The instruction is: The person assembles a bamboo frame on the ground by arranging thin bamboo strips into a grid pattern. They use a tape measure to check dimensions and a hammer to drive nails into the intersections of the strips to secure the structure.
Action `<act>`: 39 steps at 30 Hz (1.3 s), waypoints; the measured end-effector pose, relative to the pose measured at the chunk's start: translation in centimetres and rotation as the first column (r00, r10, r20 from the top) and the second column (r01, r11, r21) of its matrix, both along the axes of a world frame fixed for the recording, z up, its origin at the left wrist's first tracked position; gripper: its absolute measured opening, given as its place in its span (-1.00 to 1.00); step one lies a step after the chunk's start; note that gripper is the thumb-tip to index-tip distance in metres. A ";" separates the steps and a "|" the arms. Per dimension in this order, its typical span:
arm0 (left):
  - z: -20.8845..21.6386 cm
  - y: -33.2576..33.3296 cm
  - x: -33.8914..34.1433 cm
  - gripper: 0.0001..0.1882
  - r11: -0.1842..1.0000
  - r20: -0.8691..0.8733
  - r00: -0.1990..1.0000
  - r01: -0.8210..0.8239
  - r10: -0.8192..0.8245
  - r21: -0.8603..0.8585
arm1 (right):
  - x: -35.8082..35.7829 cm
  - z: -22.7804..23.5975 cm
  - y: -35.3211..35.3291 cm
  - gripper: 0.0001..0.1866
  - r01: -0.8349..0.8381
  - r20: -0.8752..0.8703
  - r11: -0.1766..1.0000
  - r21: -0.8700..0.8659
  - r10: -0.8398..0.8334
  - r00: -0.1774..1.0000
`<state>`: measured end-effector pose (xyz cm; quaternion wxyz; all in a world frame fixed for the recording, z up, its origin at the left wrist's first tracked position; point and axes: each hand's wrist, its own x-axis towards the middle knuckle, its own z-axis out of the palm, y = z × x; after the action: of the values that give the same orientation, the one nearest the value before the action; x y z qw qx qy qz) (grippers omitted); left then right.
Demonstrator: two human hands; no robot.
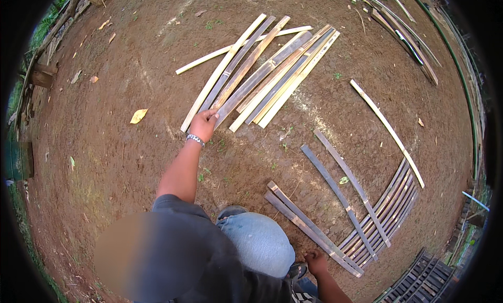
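My left hand (203, 126) reaches forward to the near end of a loose pile of split bamboo slats. Its fingers are pinched on the end of a brown bamboo slat (250, 63). A pale slat (224, 71) lies just left of it, and a wider grey-brown slat (264, 72) to its right. Low by my knee is my right hand (316, 262), beside the near ends of two dark slats (309, 227); how its fingers are set does not show clearly. Right of it, several narrow slats (390, 214) lie side by side, with crosswise slats (340, 189) over them.
A long pale slat (387, 125) touches the far end of the side-by-side slats. More bamboo strips (403, 38) lie at the far right. A dark slatted panel (419, 282) is at the lower right. Brown soil carries a yellow leaf (139, 116) at left.
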<state>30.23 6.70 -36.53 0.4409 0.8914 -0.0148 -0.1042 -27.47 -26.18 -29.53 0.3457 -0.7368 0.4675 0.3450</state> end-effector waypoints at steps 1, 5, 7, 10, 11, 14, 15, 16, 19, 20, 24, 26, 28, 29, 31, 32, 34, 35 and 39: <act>0.1 -0.1 -0.4 -0.67 1.000 -0.017 1.000 -0.014 0.014 -0.009 | 0.1 -0.1 0.2 -0.61 0.009 -0.005 1.000 -0.009 -0.009 1.000; 0.8 -1.4 -3.1 -0.69 0.993 -0.018 0.998 -0.070 0.068 -0.092 | 1.5 1.0 1.0 -0.63 -0.069 0.074 0.998 -0.017 0.070 0.995; 1.0 -2.9 -5.1 -0.72 0.983 -0.011 0.997 -0.073 0.072 -0.166 | -0.8 -1.3 0.8 -0.62 -0.032 0.103 0.999 -0.003 0.032 0.994; -0.2 -4.1 -9.8 -0.74 0.982 -0.115 0.992 -0.064 0.044 -0.176 | 1.1 0.1 1.2 -0.61 -0.039 0.102 0.999 0.014 0.037 0.994; -1.1 -4.6 -11.3 -0.74 0.981 -0.117 0.993 -0.051 0.029 -0.187 | 1.1 0.0 1.4 -0.61 -0.029 0.117 0.999 0.017 0.027 0.993; 0.3 -7.5 -15.6 -0.75 0.984 -0.180 0.982 0.024 -0.056 -0.177 | 0.7 -0.8 1.6 -0.62 0.019 0.075 0.998 0.064 -0.023 0.997; 0.0 -7.8 -16.8 -0.75 0.982 -0.192 0.978 0.041 -0.077 -0.185 | 0.7 -1.0 1.8 -0.62 0.005 0.083 0.998 0.058 -0.010 0.996; -1.0 -8.2 -18.0 -0.75 0.971 -0.204 0.974 0.052 -0.101 -0.231 | 0.6 -1.2 2.0 -0.62 -0.009 0.091 0.999 0.051 0.004 0.996; -2.7 -9.1 -20.6 -0.76 0.936 -0.263 0.946 0.093 -0.189 -0.339 | 1.2 -1.3 2.5 -0.59 0.007 0.024 0.995 0.101 -0.010 1.000; -2.1 -9.9 -20.9 -0.76 0.923 -0.297 0.925 0.117 -0.235 -0.366 | 1.3 -1.3 2.5 -0.57 0.028 -0.017 0.992 0.125 -0.026 1.000; -2.7 -11.5 -21.0 -0.75 0.849 -0.480 0.797 0.077 -0.367 -0.522 | 1.2 -1.2 2.9 -0.58 0.050 0.034 0.991 0.122 -0.054 0.998; -1.7 -12.4 -21.0 -0.75 0.839 -0.569 0.716 0.042 -0.404 -0.543 | 0.7 -1.8 2.8 -0.61 0.062 0.057 0.991 0.120 -0.069 0.996; -1.8 -12.7 -21.1 -0.75 0.816 -0.626 0.653 -0.022 -0.425 -0.577 | 1.2 -1.2 3.0 -0.61 0.075 0.068 0.990 0.121 -0.084 0.994; -1.8 -12.9 -21.1 -0.74 0.803 -0.651 0.621 -0.056 -0.437 -0.593 | 1.4 -0.8 2.9 -0.61 0.082 0.075 0.990 0.118 -0.091 0.993; -1.6 -12.9 -21.2 -0.70 0.806 -0.689 0.570 -0.076 -0.448 -0.587 | 1.5 -0.5 2.9 -0.59 0.066 0.046 0.992 0.108 -0.071 0.996; -1.5 -12.9 -21.2 -0.69 0.800 -0.703 0.543 -0.092 -0.459 -0.593 | 1.4 -0.5 2.8 -0.59 0.057 0.033 0.993 0.104 -0.060 0.998; -1.4 -12.9 -21.2 -0.67 0.784 -0.721 0.489 -0.114 -0.491 -0.611 | 1.0 -0.7 2.8 -0.58 0.062 0.032 0.994 0.093 -0.065 0.997; -1.3 -12.8 -21.2 -0.66 0.775 -0.725 0.464 -0.119 -0.510 -0.621 | 0.8 -0.8 2.8 -0.58 0.064 0.031 0.994 0.089 -0.067 0.997; -0.3 -13.0 -21.2 -0.63 0.765 -0.742 0.388 -0.129 -0.546 -0.631 | 0.7 -0.8 2.5 -0.59 0.055 0.032 0.994 0.095 -0.058 0.998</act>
<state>9.01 -6.31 -36.84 0.6144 0.4907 0.0718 -0.6136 -26.79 -23.66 -30.29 0.3977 -0.7120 0.4653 0.3442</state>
